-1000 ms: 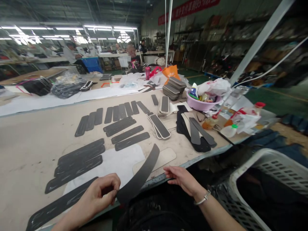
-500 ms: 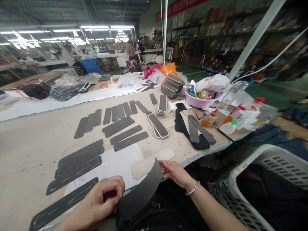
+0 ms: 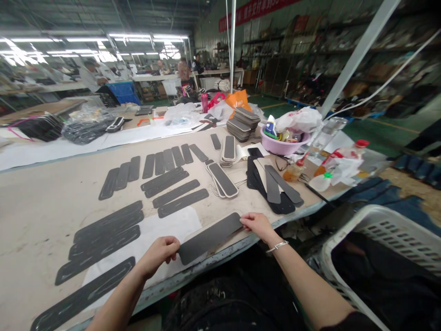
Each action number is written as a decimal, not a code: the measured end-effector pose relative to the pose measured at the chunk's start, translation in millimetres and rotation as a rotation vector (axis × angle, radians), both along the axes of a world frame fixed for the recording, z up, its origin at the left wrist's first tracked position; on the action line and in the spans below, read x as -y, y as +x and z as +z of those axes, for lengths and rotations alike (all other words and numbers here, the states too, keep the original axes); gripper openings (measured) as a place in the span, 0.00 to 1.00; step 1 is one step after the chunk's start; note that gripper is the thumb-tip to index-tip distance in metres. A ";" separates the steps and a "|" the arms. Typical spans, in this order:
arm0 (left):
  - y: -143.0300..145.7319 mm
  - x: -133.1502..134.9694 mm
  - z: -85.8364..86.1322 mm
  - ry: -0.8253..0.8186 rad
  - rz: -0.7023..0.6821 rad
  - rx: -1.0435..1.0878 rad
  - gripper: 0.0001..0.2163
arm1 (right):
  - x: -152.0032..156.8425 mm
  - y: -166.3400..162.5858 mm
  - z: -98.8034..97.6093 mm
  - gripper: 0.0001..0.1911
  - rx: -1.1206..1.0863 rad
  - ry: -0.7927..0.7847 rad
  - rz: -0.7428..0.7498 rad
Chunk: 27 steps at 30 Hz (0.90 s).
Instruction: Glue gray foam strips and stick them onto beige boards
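A long dark grey strip [image 3: 210, 237] lies flat near the table's front edge, covering the beige board piece that lay there. My left hand [image 3: 160, 252] pinches its left end. My right hand [image 3: 257, 225], with a bracelet on the wrist, presses the strip's right end with its fingertips. The strip rests partly on a white sheet [image 3: 161, 234]. Several more black strips [image 3: 106, 227] lie in rows to the left and further back on the beige table [image 3: 44, 207].
A stack of boards with dark faces [image 3: 222, 179] and a black pile [image 3: 272, 186] lie right of centre. Behind these stand a pink bowl [image 3: 280, 145], bottles [image 3: 347, 154] and plastic bags. A white plastic basket [image 3: 375, 225] stands at the lower right. People work at distant tables.
The strip was held curved in the air by my left hand. My right hand took its far end and both hands laid it flat onto the beige board.
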<state>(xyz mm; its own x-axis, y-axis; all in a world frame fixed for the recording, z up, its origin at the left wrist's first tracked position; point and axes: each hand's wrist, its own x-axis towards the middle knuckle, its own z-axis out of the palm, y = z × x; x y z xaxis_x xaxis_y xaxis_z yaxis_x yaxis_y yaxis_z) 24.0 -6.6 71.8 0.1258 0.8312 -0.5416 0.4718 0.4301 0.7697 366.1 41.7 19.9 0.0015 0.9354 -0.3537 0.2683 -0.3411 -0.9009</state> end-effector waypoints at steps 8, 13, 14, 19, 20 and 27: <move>17.6 -24.2 -28.4 -0.031 0.043 -0.163 0.07 | -12.1 0.3 -10.0 0.05 0.285 0.087 -0.014; 20.2 -25.5 -31.4 -0.005 -0.002 -0.287 0.06 | -13.9 1.1 -10.2 0.05 0.362 0.092 -0.002; 20.5 -25.6 -32.4 0.000 -0.012 -0.313 0.06 | -14.2 1.3 -9.8 0.05 0.375 0.090 0.001; 19.7 -26.6 -40.7 -0.004 -0.026 -0.362 0.06 | -13.4 2.1 -8.9 0.06 0.432 0.088 0.027; 18.8 -26.9 -42.5 -0.006 -0.026 -0.362 0.06 | -13.2 2.2 -8.8 0.06 0.442 0.091 0.032; 16.4 -23.0 -42.5 -0.010 -0.029 -0.305 0.08 | -11.3 1.7 -6.1 0.06 0.494 0.115 0.030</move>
<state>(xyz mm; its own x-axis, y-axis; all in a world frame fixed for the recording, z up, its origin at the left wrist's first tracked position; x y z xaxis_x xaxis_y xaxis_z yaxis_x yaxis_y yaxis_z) 40.4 16.5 29.3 -0.0201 0.8242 -0.5660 0.6925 0.4198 0.5867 367.8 53.0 13.8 0.1150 0.9704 -0.2123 0.6799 -0.2327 -0.6954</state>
